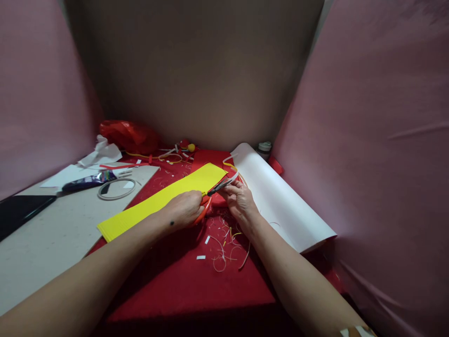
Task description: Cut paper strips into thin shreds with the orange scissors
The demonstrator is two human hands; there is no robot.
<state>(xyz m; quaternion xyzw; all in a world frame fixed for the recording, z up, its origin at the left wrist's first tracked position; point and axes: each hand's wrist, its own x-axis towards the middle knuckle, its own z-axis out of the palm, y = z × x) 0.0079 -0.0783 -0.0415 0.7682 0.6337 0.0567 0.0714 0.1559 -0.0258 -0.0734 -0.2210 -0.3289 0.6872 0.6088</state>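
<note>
My left hand [185,208] is closed round the orange handles of a pair of scissors [204,213], whose dark blades point right toward my other hand. My right hand [242,201] has its fingers bent together at the blade tips. They pinch a thin white-and-yellow strip [231,165] that curls upward past the blades. Beneath the left wrist lies a long ribbed yellow sheet [154,203], slanting across the table. Red ribbed sheet material [210,156] lies behind and under the hands. Thin offcuts [224,248] are scattered in front of them.
To the right lies a curled white sheet [277,201], with a lidded container [264,149] behind it. A pale board [70,252] at left holds a dark tube [87,181], a grey ring [116,189] and a black flat item [24,213]. A red plastic bag [129,135] sits at the back.
</note>
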